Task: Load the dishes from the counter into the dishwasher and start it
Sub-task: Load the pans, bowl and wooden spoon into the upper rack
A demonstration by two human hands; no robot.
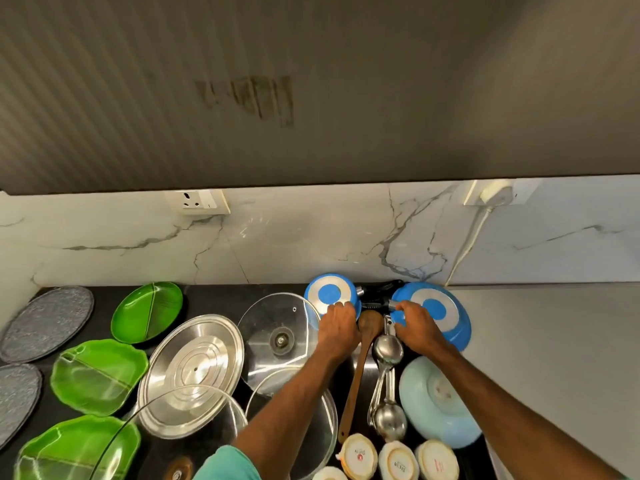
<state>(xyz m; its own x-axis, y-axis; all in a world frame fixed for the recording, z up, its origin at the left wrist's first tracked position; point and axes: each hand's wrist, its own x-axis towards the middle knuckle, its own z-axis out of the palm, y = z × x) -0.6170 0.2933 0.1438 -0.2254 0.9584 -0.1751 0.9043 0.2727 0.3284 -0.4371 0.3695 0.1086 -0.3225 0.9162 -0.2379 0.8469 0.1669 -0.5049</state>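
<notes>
Both hands (337, 318) (414, 323) outstretched, fingers curled

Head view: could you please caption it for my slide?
Left hand and right hand each grip an upturned blue pan on a dish-crowded counter.

Home kitchen; marble backsplash (277, 237), wall socket (197, 201), black counter (207, 296) of dishes.

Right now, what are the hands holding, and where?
Left hand grips the smaller blue pan at its near rim. Right hand grips the bigger blue pan at its left rim.
</notes>
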